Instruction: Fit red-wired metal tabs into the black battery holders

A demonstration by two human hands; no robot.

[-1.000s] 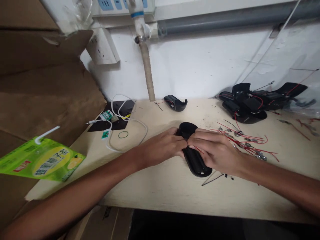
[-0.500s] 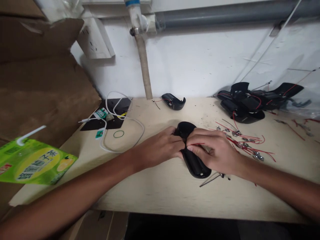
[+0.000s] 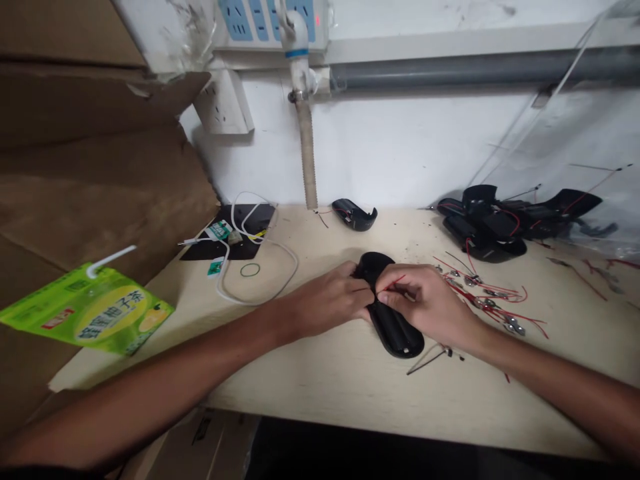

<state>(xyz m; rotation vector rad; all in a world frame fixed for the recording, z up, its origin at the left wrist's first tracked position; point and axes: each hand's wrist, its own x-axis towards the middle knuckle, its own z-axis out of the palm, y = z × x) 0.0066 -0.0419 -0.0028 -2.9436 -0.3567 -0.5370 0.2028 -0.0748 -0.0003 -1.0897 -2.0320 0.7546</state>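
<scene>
A long black plastic shell (image 3: 393,325) lies on the pale worktop (image 3: 340,373) at the centre. My left hand (image 3: 327,299) grips its far end from the left, fingers curled round it. My right hand (image 3: 430,301) sits against the shell from the right and pinches a thin red wire (image 3: 396,283) between thumb and fingers, right over the shell. Both hands touch at the shell's middle.
Loose red wires with metal contacts (image 3: 493,297) lie right of my hands. A pile of black shells (image 3: 505,220) sits at the back right, a single shell (image 3: 354,215) at the back. A white cable (image 3: 260,267), a green drink carton (image 3: 95,312) and cardboard (image 3: 100,167) are left.
My right hand has drawn its fingers in and lifted the red wire a little above the shell. My left hand keeps its hold. The camera tilted up slightly.
</scene>
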